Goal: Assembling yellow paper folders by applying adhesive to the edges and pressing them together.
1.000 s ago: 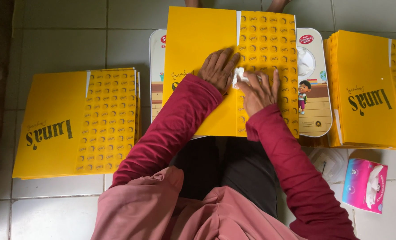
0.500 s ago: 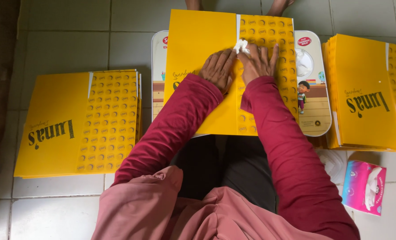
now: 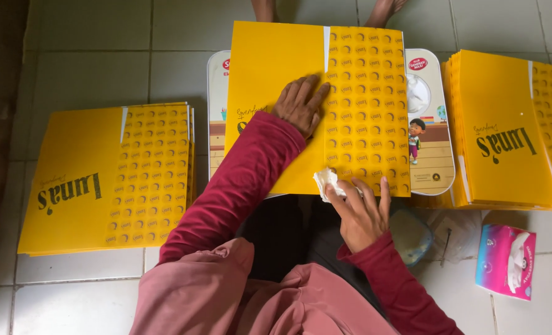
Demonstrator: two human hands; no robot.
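A yellow folded card sheet [image 3: 276, 68] with a dotted right half lies on a small cream lap table [image 3: 431, 124] in front of me. My left hand [image 3: 299, 104] rests flat on the sheet near its centre fold, fingers spread. My right hand [image 3: 360, 214] is at the sheet's near edge and pinches a crumpled white tissue [image 3: 325, 182] against it.
A stack of the same yellow sheets [image 3: 108, 180] lies on the tiled floor at my left, another stack [image 3: 505, 130] at my right. A pink tissue pack [image 3: 505, 260] sits at the lower right. Someone's bare feet [image 3: 384, 9] show beyond the table.
My right hand has slid the tissue from the top of the fold down to the sheet's near edge. The left hand stays pressed on the sheet, slightly lower.
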